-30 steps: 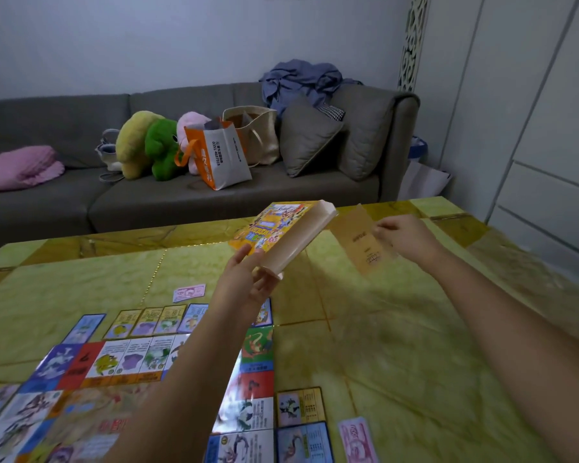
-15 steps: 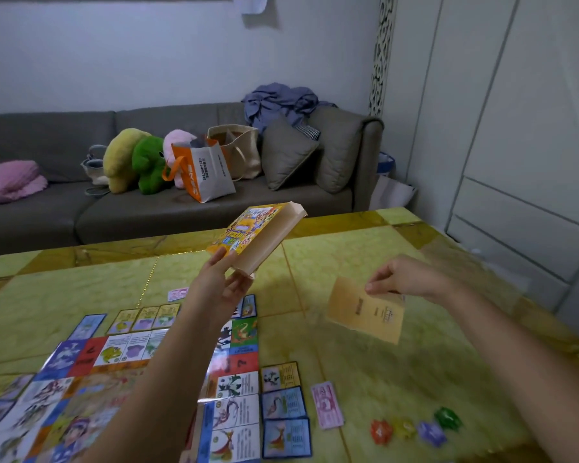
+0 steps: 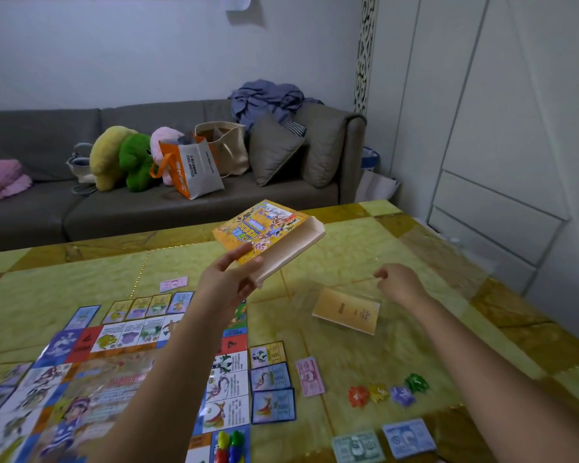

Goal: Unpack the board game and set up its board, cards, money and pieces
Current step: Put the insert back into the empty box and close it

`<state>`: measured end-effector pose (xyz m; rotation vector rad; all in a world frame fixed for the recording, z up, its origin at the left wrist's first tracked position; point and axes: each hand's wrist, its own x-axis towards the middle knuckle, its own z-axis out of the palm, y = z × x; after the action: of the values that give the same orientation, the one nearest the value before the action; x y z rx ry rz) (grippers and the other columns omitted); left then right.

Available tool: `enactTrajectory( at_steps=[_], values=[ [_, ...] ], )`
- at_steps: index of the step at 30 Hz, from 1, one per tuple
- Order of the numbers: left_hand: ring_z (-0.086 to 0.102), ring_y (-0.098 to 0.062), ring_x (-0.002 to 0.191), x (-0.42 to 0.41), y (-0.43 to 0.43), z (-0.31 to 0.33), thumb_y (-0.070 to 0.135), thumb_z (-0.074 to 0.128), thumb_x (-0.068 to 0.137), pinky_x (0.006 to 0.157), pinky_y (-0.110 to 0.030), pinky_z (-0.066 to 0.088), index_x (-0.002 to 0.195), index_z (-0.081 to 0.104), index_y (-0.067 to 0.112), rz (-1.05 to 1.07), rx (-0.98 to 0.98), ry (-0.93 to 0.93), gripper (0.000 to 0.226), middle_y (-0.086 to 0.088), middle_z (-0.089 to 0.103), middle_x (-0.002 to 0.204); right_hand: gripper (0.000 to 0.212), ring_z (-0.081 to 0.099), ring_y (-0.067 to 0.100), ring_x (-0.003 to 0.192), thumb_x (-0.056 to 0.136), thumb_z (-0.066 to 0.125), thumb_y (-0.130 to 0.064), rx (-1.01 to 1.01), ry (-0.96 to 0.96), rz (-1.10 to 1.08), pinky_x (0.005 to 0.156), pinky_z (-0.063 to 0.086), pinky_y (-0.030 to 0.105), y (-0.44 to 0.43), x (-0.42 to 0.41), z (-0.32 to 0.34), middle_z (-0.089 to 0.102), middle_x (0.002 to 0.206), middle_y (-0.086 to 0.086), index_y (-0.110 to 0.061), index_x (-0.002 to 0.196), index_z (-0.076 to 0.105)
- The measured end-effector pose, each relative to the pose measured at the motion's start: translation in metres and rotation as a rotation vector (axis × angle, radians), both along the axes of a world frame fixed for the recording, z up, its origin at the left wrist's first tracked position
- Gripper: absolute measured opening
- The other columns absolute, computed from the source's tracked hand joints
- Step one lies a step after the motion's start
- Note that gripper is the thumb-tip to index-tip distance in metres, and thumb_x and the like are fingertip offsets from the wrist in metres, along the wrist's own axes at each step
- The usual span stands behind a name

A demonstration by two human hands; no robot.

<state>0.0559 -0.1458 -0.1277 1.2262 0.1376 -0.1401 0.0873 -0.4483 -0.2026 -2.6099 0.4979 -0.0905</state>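
Yellow-green marbled stone is covering the table (image 3: 348, 259), and beyond it a grey sofa (image 3: 154, 212) is standing against the far wall, carrying plush toys (image 3: 124, 158) and an orange-and-white shopping bag (image 3: 191, 168). Above the middle of the table the left hand (image 3: 228, 282) is gripping the near corner of the orange game box (image 3: 271, 235), thumb lying on the printed top and fingers curling underneath. The box is hanging in the air, tilting up toward the far right and showing its plain tan side. To the right, the right hand (image 3: 398, 284) is hovering with its fingers loosely curled and nothing between them. Just below and left of that hand, apart from it, a tan booklet (image 3: 346, 310) is lying at the table surface (blur is making it hard to tell whether it is resting flat). At the near left the board (image 3: 114, 379) is lying open on the table, the left forearm crossing over it. Three cards (image 3: 271, 379) are lining up just beside its right edge, with a pink note (image 3: 310, 375) lying next to them. Farther right, four coloured tokens (image 3: 385, 392) (red, yellow, purple and green) are sitting in a short row. Close to the near edge, a green banknote (image 3: 356, 447) and a blue banknote (image 3: 408, 437) are lying side by side.
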Motion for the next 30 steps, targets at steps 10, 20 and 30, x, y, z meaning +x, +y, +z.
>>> enactTrajectory(
  at_steps=[10, 20, 30],
  values=[
    [0.062, -0.025, 0.095, -0.004, -0.014, -0.009, -0.007, 0.060, 0.085, 0.059, -0.023, 0.054, 0.118, 0.067, 0.015, 0.020, 0.031, 0.005, 0.041, -0.018, 0.054, 0.122, 0.022, 0.062, 0.021, 0.099, 0.090, 0.056, -0.018, -0.107, 0.175, 0.182, 0.085, 0.050, 0.031, -0.001, 0.000, -0.006, 0.067, 0.112, 0.005, -0.013, 0.108, 0.069],
    [0.059, -0.020, 0.080, 0.004, -0.015, -0.009, -0.006, 0.059, 0.085, 0.054, -0.019, 0.048, 0.121, 0.066, 0.013, 0.085, 0.133, -0.016, 0.042, -0.017, 0.056, 0.123, 0.009, 0.058, 0.016, 0.081, 0.093, 0.049, -0.021, -0.132, 0.059, 0.262, 0.071, 0.048, 0.031, 0.011, 0.002, -0.013, 0.062, 0.092, 0.002, -0.015, 0.091, 0.056],
    [0.062, -0.028, 0.104, -0.015, -0.011, 0.000, -0.008, 0.060, 0.081, 0.092, -0.031, 0.051, 0.121, 0.066, 0.012, 0.323, 0.239, -0.088, 0.045, -0.016, 0.064, 0.119, 0.026, 0.059, 0.021, 0.084, 0.098, 0.040, -0.013, -0.040, -0.142, 0.220, 0.053, 0.036, 0.022, -0.018, -0.056, 0.054, 0.066, 0.109, 0.011, -0.010, 0.114, 0.061]
  ],
)
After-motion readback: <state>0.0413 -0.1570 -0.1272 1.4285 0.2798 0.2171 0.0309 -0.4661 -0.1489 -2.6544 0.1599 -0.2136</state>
